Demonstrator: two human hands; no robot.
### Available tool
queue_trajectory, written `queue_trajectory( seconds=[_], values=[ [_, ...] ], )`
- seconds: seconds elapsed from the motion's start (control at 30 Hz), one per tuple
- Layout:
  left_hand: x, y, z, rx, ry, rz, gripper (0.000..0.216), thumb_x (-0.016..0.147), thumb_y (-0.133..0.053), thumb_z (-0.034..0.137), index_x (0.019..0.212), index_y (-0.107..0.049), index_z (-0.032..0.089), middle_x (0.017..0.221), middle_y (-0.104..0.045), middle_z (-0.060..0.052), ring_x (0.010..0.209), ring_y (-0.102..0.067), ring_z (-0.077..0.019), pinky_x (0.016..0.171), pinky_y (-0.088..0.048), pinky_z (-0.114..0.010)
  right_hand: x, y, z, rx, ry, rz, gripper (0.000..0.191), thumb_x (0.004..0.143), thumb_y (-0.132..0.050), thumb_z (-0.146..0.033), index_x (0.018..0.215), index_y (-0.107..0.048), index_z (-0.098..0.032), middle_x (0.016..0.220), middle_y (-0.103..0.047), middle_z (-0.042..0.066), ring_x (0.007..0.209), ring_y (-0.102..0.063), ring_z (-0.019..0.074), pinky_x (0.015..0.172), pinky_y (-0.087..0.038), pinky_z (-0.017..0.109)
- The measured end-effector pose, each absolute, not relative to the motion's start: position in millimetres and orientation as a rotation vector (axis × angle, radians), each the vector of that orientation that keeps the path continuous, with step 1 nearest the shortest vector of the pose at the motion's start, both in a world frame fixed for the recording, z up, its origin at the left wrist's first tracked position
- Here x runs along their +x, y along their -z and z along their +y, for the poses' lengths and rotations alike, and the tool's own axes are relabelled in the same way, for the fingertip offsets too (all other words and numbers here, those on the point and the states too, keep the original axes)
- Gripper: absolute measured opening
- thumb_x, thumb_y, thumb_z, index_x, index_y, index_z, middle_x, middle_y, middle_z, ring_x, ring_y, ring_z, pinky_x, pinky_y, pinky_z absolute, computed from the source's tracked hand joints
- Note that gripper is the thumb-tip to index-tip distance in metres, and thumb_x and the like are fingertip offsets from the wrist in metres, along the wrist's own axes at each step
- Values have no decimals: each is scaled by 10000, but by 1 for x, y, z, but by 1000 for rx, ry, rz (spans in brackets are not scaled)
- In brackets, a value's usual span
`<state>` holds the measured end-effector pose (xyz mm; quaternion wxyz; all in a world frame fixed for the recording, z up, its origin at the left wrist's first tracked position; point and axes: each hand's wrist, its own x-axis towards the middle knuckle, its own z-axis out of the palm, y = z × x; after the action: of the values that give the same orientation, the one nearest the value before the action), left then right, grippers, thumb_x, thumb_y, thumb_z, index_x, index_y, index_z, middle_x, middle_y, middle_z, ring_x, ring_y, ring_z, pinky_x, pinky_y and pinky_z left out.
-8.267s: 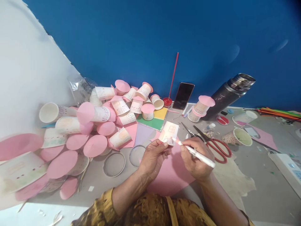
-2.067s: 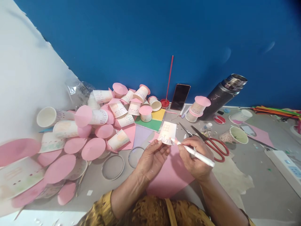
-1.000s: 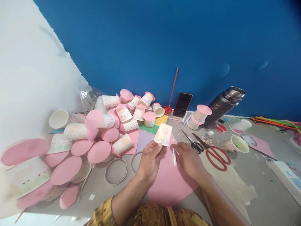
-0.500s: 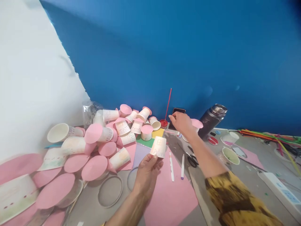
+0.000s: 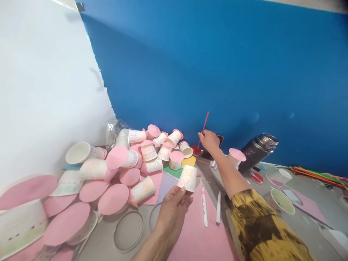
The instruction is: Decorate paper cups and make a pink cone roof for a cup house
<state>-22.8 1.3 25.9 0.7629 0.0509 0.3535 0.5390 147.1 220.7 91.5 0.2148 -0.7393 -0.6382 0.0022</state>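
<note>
My left hand pinches a small white paper cup, upside down, with pen marks on its side, above a pink paper sheet. My right hand is stretched to the back of the table and closed on a thin red stick that stands in a red pot by the blue wall. A dark phone leans just behind that hand. Two white pens lie side by side on the pink sheet.
A heap of white cups with pink paper discs fills the left. Two wire rings lie near the front. A dark flask, a pink-topped cup, open cups and coloured sticks stand at the right.
My right hand put down the white pen beside the cup, reached to the back of the table and closed on the red stick. The left hand kept the cup; the view tilted up.
</note>
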Motion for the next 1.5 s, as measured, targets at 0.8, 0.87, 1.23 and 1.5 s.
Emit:
queue_trajectory(
  seconds=[0.8,0.87,1.23,1.5],
  values=[
    [-17,-33,-3,109,-1220,663,258,706,-903,173,812,-668,153,961,-762,-63,902,-703,-163,799,-530,-281,174,-55,-39,-1046,-505,-998,183,887,-791,-357,881,-760,-177,756,-706,37,579,-608,125,516,-465,266],
    [-17,-34,-2,47,-1201,648,208,736,-868,131,816,-677,150,955,-768,-67,908,-715,-169,789,-539,-283,176,-48,-35,-1041,-544,-980,187,890,-787,-359,885,-759,-174,725,-703,35,565,-604,124,499,-451,255],
    [-18,-38,-2,-112,-1157,652,103,853,-735,52,819,-689,138,904,-778,-65,854,-748,-181,707,-571,-275,185,-38,-36,-1074,-537,-1029,154,905,-767,-331,880,-752,-180,850,-715,58,654,-668,155,531,-505,264],
    [-19,-35,-2,-93,-1149,631,107,837,-757,67,828,-685,145,947,-780,-78,913,-752,-196,731,-577,-273,187,-37,-35,-1100,-499,-1097,159,921,-738,-330,865,-741,-181,858,-707,62,670,-672,164,529,-516,268]
  ],
)
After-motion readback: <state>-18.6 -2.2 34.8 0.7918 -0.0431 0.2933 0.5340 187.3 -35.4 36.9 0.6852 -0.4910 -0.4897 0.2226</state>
